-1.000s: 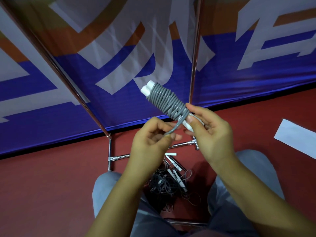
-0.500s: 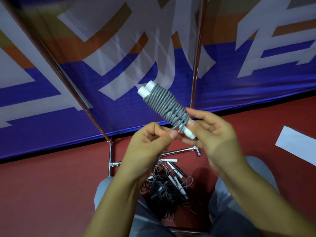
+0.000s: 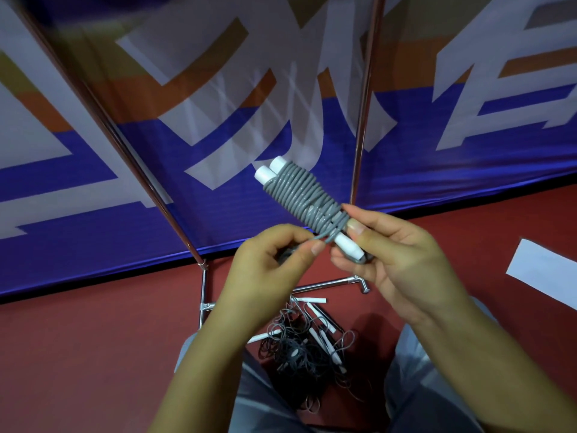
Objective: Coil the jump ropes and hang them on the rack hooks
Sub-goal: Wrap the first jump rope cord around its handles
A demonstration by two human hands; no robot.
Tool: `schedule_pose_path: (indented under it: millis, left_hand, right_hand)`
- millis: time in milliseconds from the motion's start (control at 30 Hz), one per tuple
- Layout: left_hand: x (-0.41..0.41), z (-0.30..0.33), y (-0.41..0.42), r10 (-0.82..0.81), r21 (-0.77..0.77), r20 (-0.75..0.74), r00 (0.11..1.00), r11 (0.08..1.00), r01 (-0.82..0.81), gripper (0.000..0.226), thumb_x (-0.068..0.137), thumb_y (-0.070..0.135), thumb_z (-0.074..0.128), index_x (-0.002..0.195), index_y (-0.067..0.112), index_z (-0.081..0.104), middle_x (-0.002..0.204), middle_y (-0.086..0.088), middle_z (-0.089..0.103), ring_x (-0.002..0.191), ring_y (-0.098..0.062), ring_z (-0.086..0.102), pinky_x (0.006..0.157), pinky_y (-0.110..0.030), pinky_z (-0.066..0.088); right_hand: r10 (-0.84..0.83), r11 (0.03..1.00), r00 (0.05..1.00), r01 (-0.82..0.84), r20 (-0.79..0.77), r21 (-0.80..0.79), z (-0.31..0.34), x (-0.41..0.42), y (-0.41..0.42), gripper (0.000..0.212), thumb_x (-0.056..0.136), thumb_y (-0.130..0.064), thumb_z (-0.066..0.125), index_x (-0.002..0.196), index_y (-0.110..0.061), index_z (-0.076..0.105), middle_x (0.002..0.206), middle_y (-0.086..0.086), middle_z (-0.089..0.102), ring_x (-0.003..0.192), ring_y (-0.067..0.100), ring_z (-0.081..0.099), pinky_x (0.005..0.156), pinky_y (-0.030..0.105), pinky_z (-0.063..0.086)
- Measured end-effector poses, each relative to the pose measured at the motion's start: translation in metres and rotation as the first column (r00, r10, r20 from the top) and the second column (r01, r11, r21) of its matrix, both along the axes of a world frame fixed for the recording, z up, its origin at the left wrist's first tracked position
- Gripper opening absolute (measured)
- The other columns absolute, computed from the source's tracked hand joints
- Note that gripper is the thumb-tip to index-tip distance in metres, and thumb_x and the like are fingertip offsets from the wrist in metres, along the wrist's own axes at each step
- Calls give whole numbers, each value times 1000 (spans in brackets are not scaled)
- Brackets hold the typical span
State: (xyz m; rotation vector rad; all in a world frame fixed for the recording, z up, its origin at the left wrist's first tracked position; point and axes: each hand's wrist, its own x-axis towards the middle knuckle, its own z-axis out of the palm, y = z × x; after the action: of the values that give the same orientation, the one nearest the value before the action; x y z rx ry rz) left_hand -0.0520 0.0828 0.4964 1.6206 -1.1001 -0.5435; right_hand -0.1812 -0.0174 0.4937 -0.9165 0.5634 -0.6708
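A grey jump rope point(image 3: 301, 195) is wound tightly round its two white handles, which stick out at the upper left end. My right hand point(image 3: 396, 260) grips the lower end of this bundle between thumb and fingers. My left hand point(image 3: 271, 264) pinches the short loose end of the grey cord just left of the bundle. The metal rack shows as two slanted poles point(image 3: 363, 120) and a floor frame point(image 3: 204, 292); its hooks are out of view. A tangled pile of dark ropes with white handles point(image 3: 306, 342) lies on the floor between my knees.
A blue, orange and white banner point(image 3: 156, 170) hangs behind the rack. The floor is red point(image 3: 93, 354). A white sheet of paper point(image 3: 546, 270) lies on the floor at the right. My knees in grey trousers frame the rope pile.
The loose cord end has shortened as my left hand pulled it in toward the bundle. The view has shifted slightly; both hands sit a little lower in the frame.
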Motion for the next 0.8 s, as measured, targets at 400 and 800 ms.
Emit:
schedule_pose_path:
  millis: [400, 800]
  left_hand:
    - [-14, 4, -2, 36, -131, -269, 963, 989, -73, 13, 83, 25, 68, 69, 25, 68, 56, 14, 57, 52, 2, 49, 53, -7, 37]
    - [-4, 1, -6, -50, -55, -452, 891, 998, 28, 15, 60, 15, 68, 65, 26, 76, 60, 7, 67, 54, 0, 55, 56, -12, 45]
  right_hand:
    - [-48, 990, 999, 48, 4, -130, 7, 5, 3, 6, 86, -4, 56, 83, -9, 57, 69, 8, 68, 59, 15, 66, 56, 27, 56]
    - [20, 999, 1000, -19, 18, -34, 10, -2, 5, 13, 71, -13, 61, 83, -7, 63, 74, 11, 71, 61, 17, 68, 55, 25, 56]
